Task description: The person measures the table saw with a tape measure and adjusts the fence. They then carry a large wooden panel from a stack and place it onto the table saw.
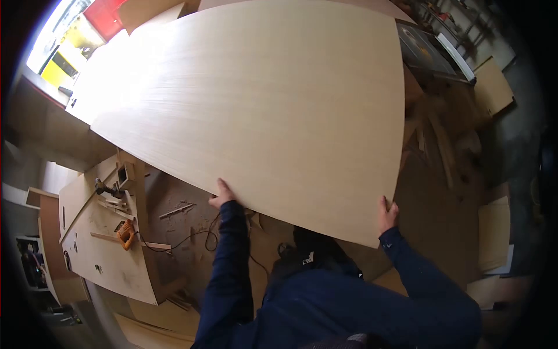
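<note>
A large pale plywood sheet point(279, 110) fills the upper middle of the view, its near edge just in front of my body. My left hand point(221, 194) grips that near edge, with the thumb on top and the other fingers hidden beneath. At the near right corner, my right hand point(387, 214) is closed around the sheet's right edge. The underside of the sheet is out of sight.
To the left stands a workbench point(110, 264) with a cordless drill point(107, 188), an orange power tool point(125, 234) and wood offcuts. A black cable point(192, 237) trails across the floor. Boards point(494, 232) lean at the right. A framed panel point(433, 52) lies beyond the sheet's right edge.
</note>
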A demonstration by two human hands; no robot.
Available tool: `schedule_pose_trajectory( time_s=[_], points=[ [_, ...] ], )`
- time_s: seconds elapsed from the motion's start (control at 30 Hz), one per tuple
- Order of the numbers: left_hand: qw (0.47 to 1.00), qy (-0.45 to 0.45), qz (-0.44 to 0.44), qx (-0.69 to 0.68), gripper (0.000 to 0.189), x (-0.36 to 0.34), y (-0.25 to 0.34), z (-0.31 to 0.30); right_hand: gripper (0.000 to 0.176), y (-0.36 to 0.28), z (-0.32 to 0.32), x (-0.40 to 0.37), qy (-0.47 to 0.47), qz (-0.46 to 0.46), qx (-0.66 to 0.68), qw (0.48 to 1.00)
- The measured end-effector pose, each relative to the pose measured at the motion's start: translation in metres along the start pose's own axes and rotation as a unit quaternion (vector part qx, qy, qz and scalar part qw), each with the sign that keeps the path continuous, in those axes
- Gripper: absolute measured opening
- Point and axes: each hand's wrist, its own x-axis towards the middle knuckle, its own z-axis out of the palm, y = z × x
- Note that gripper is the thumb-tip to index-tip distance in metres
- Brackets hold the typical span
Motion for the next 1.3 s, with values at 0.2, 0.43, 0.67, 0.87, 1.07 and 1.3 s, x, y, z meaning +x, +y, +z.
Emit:
schedule_pose_trajectory(
  time_s=[0.2, 0.43, 0.67, 0.87, 1.07, 1.3],
  points=[
    [0.989, -0.101, 0.081, -0.075, 0.054, -0.171, -0.059, -0.013, 0.058, -0.005, 0.007, -0.006, -0.011, 0.011, -0.019, 1.0],
    [0.988, -0.09, 0.123, -0.028, 0.059, -0.17, -0.052, -0.021, 0.06, -0.004, 0.012, -0.009, -0.074, 0.005, 0.011, 0.997],
    [0.991, -0.028, 0.124, 0.036, 0.069, -0.151, -0.071, -0.017, 0.06, 0.013, 0.017, -0.013, -0.088, 0.021, 0.066, 0.994],
    [0.987, -0.038, 0.152, 0.022, 0.068, -0.15, -0.081, -0.022, 0.058, 0.042, 0.031, -0.019, -0.094, 0.041, 0.067, 0.992],
    [0.989, -0.048, 0.131, 0.041, 0.065, -0.155, -0.078, -0.024, 0.053, 0.068, 0.045, -0.026, -0.071, 0.046, 0.095, 0.992],
    [0.987, -0.06, 0.135, 0.058, 0.065, -0.167, -0.063, -0.026, 0.045, 0.048, 0.035, -0.021, -0.177, 0.128, 0.32, 0.922]
  ],
)
